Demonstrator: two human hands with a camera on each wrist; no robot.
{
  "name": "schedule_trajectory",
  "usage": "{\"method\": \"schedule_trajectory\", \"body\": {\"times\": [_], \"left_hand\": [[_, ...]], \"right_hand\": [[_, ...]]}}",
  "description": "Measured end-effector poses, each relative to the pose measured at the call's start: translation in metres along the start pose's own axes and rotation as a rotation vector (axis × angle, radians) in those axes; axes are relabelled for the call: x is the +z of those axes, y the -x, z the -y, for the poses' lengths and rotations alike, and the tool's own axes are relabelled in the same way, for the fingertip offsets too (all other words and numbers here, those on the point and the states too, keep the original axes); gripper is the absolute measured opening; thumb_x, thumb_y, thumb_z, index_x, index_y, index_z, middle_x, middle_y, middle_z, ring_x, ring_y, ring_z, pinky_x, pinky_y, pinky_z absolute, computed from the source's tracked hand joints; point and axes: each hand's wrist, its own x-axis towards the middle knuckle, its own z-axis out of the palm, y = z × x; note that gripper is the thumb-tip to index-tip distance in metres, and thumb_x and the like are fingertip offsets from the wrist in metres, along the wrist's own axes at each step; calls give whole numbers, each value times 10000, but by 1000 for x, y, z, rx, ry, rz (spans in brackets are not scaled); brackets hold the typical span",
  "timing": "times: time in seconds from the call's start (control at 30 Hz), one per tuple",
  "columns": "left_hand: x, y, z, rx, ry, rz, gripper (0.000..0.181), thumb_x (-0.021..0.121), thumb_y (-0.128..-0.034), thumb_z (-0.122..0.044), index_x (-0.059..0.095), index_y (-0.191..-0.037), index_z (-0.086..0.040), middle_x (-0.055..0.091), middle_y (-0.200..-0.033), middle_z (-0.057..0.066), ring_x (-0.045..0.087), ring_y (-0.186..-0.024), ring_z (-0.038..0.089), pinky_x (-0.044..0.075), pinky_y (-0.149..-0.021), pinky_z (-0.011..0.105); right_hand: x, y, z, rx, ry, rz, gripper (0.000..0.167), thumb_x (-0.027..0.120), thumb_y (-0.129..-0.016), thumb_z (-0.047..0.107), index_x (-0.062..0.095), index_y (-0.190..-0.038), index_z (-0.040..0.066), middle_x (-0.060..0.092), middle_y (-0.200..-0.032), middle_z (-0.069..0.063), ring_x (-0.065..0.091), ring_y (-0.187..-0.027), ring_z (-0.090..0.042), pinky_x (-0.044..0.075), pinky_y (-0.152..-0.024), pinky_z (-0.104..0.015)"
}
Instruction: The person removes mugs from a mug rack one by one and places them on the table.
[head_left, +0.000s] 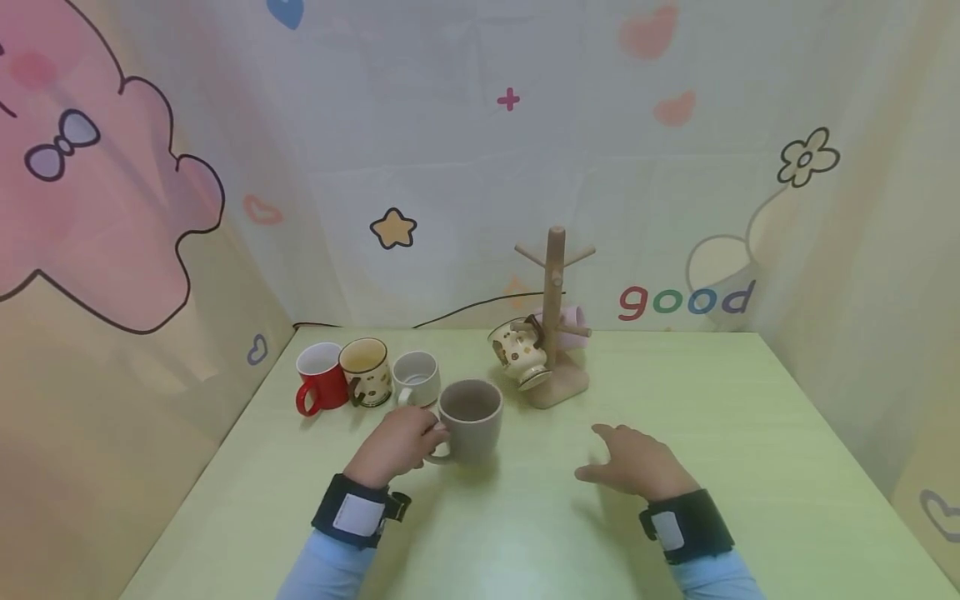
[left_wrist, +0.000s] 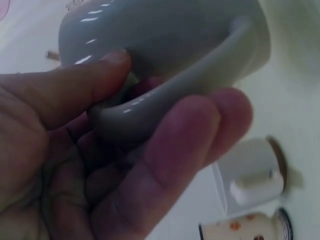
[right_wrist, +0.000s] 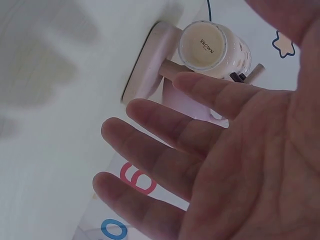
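My left hand (head_left: 397, 443) grips the handle of a large grey mug (head_left: 471, 421), thumb and fingers around it in the left wrist view. Whether the mug's base touches the table cannot be told. Over the table's right half, my right hand (head_left: 633, 461) holds nothing, its fingers (right_wrist: 160, 160) extended and spread. Beyond the hands stands a wooden mug tree (head_left: 555, 292). A cream patterned mug (head_left: 519, 354) hangs tilted on its left side, and a pink mug (head_left: 573, 325) hangs behind the post, partly hidden.
Left of the grey mug, a white mug (head_left: 417, 377), a yellow-lined patterned mug (head_left: 366, 372) and a red mug (head_left: 322, 377) stand in a row on the pale green table (head_left: 675, 392). A printed curtain (head_left: 450, 167) closes off the back.
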Motion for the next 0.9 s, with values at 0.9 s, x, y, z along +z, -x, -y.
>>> {"method": "schedule_trajectory", "body": {"times": [0.9], "left_hand": [[-72,77,93,-391,-51,-127,237,561,-1009,-177,650,-905,16,603,-758,86,582,-637,202,488,-575,332]], "right_hand": [[4,-4,-4,-1,9,7,773,748,-825,495,539,-1370,-12,607,-1244,-273,552,-1179,-457,456,-914,-626]]}}
